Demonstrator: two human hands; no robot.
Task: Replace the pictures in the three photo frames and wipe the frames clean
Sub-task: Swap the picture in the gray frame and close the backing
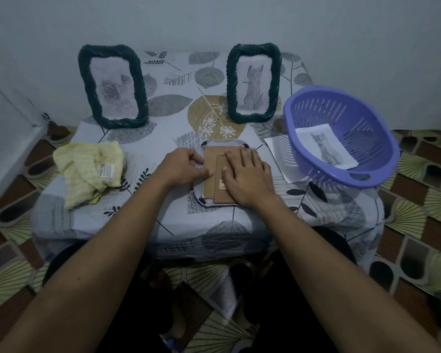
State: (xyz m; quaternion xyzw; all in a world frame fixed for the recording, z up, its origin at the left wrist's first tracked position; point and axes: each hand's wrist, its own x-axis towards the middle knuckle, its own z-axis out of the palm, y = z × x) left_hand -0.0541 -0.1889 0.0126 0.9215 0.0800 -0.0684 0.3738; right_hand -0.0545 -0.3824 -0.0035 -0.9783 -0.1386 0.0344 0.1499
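A third photo frame (211, 151) lies face down in the middle of the table, its brown cardboard back up. My right hand (247, 174) lies flat on that back with straight fingers. My left hand (183, 165) is at the frame's left edge, thumb pressing on the cardboard and fingers curled at the rim. Two dark green twisted frames stand upright at the back: the left frame (112, 85) shows a rose picture, the right frame (253, 81) shows a cat picture. A yellow striped cloth (89, 169) lies crumpled at the left.
A purple plastic basket (341, 133) sits at the table's right and holds a printed cat picture (325, 146). A white sheet (280, 154) lies partly under it. The small table has a leaf-patterned cover (163, 205). The wall is close behind.
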